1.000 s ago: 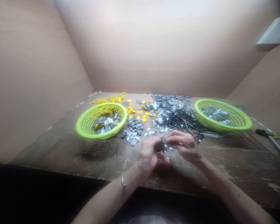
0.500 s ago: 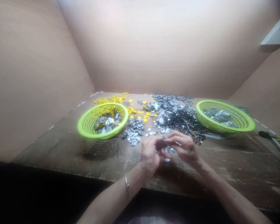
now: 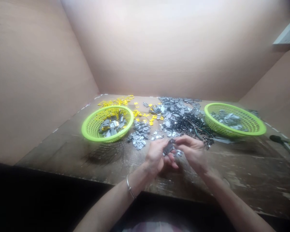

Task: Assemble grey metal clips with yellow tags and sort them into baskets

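A small dark grey, flat rectangular part (image 3: 168, 147) is gripped between the thumb and fingers of my left hand (image 3: 157, 155). My right hand (image 3: 192, 152) meets it from the other side, its fingers pinched at the part's upper right edge. Whether those fingertips hold a smaller piece is too small to tell. Just beyond the hands lie a heap of small black pieces (image 3: 187, 125) and a spread of grey metal plates (image 3: 176, 108). A few shiny bits (image 3: 178, 153) show on the table between the hands.
On the left stands a green basket (image 3: 87, 132) holding grey and yellow parts; another green basket (image 3: 258, 128) with grey plates stands right. Yellow pieces (image 3: 116, 101) lie at the back left. Grey plates (image 3: 139, 135) sit beside the left basket. A black-tipped rod (image 3: 282, 143) is far right.
The grey part has turned and shows more of its face. My right hand's fingers have shifted and closed in at its upper edge. The view has moved slightly.
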A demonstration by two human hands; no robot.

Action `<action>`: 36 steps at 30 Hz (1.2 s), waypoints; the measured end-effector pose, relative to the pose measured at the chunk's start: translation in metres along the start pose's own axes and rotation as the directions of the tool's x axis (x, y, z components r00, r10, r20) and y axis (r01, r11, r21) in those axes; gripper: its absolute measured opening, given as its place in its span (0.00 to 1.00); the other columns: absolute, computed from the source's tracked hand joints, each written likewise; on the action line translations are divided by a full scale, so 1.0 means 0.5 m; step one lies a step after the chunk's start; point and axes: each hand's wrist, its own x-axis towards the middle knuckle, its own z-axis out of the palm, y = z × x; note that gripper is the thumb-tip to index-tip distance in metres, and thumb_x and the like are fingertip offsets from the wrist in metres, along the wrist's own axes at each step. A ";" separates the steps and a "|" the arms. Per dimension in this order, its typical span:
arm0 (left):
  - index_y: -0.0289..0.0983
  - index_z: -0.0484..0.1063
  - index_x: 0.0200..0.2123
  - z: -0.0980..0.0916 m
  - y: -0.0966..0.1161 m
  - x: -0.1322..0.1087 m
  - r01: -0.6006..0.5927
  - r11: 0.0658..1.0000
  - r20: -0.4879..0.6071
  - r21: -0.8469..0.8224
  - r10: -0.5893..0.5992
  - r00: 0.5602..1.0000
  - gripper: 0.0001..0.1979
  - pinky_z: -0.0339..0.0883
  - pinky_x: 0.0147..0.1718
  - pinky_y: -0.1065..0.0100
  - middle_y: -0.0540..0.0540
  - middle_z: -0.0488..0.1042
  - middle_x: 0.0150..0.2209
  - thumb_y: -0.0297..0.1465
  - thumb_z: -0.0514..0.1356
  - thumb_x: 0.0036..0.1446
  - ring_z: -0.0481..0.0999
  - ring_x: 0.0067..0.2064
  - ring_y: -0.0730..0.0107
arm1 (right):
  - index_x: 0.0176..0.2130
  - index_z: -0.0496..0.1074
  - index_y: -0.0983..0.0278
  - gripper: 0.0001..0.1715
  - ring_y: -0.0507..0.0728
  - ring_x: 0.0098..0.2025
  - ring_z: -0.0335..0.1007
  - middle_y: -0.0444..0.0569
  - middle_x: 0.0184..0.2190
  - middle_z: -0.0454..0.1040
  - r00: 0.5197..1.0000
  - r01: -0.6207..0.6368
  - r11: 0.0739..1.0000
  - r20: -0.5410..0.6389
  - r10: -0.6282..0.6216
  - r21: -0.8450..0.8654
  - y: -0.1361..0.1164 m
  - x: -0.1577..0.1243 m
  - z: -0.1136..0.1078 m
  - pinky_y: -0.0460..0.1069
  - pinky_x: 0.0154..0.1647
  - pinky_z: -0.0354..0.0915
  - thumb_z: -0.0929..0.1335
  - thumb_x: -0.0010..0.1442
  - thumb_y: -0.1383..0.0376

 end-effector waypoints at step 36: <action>0.36 0.59 0.46 -0.080 0.052 -0.036 0.018 1.000 0.105 0.026 -0.020 0.994 0.25 0.66 0.21 0.65 0.43 0.69 0.29 0.24 0.58 0.40 0.71 0.26 0.68 | 0.33 0.71 0.67 0.14 0.55 0.30 0.68 0.51 0.29 0.73 0.990 0.010 0.940 0.136 0.039 -0.342 0.014 0.104 -0.052 0.50 0.31 0.64 0.66 0.43 0.63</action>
